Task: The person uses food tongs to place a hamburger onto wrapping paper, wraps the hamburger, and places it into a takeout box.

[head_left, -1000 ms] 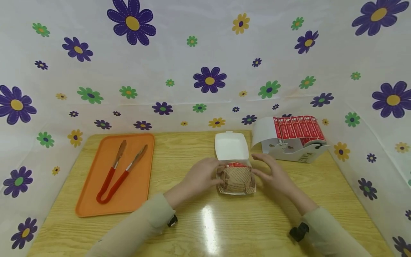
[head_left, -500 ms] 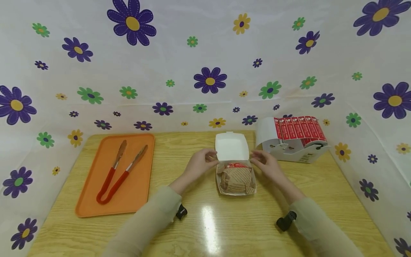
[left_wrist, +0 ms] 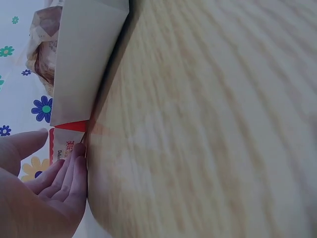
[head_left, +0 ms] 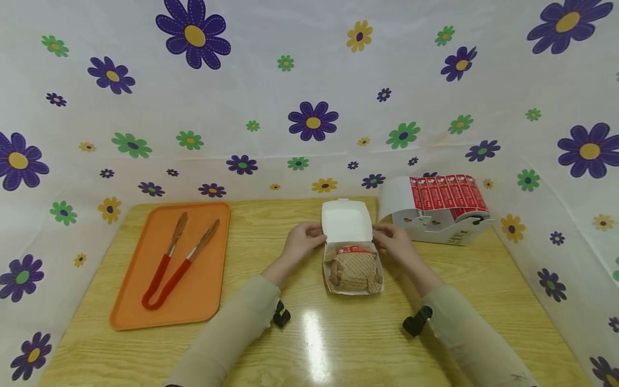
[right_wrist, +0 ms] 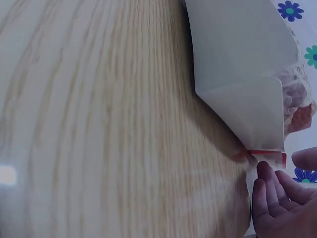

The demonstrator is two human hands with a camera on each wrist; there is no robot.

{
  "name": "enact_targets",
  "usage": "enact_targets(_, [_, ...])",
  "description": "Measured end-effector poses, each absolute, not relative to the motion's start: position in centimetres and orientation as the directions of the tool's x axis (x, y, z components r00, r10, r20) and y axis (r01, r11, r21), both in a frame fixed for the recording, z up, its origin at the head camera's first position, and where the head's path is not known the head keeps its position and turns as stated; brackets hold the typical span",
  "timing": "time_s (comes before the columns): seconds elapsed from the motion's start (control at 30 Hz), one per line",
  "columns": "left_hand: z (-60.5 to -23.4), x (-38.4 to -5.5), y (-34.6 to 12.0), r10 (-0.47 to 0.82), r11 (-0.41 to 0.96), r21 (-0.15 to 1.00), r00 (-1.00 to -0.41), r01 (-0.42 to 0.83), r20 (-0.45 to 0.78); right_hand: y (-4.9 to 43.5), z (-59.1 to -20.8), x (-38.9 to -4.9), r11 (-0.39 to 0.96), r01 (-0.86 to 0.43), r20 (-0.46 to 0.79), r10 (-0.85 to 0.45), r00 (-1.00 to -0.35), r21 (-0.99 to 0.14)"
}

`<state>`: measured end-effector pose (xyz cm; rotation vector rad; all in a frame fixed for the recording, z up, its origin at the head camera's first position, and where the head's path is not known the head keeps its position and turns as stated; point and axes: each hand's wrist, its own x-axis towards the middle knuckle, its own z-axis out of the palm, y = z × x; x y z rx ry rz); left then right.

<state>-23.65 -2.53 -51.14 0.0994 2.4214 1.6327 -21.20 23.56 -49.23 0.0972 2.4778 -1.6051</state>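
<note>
On the table an open paper burger box point(head_left: 326, 282) holds a burger point(head_left: 355, 270) wrapped in brown paper with a red patch at its top. The box lid point(head_left: 346, 221) is folded back away from the person, white inside up. At the lid's left edge is my left hand point(head_left: 301, 241), and its extended fingers point(left_wrist: 62, 183) lie against the lid's outer side in the left wrist view, thumb apart. My right hand point(head_left: 395, 243) mirrors it at the right edge, fingertips point(right_wrist: 264, 171) right at the lid in the right wrist view.
An orange tray point(head_left: 127, 301) with red-handled tongs point(head_left: 159, 285) lies at the left. Back right, close to the right hand, stands a white holder point(head_left: 435, 231) with several red-printed pieces point(head_left: 447, 192). A flower-patterned sheet point(head_left: 271, 97) surrounds the wooden table point(head_left: 271, 355).
Both hands have moved from the sides of the wrapped burger away from the person to the lid's two edges, and closed in on it. The box and burger stay in place.
</note>
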Motion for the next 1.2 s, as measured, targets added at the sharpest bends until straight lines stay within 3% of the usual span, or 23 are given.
enact_targets(0.23, [-51.0, -23.6, -2.4, 0.183, 0.395, 0.918, -0.975, -0.044, -0.126, 22.9, -49.2, -21.4, 0.421, 0.176, -0.184, 0.022, -0.983, -0.89])
enact_targets(0.47, [-50.4, -23.6, -2.1, 0.165, 0.377, 0.926, -0.984, -0.003, -0.07, 22.7, -48.4, -21.1, 0.349, 0.151, -0.138, 0.061, -0.989, -0.925])
enact_targets(0.77, [-49.2, -23.2, -2.2, 0.165, 0.362, 0.93, -0.986, 0.058, -0.003, 23.1, -47.3, -20.5, 0.246, 0.129, -0.126, 0.031, -0.992, -0.96])
enact_targets(1.2, [-47.6, -21.6, -3.0, 0.232, 0.37, 0.92, -0.972, 0.131, 0.045, 24.1, -45.3, -18.7, 0.294, 0.097, -0.115, -0.046, -0.992, -0.951])
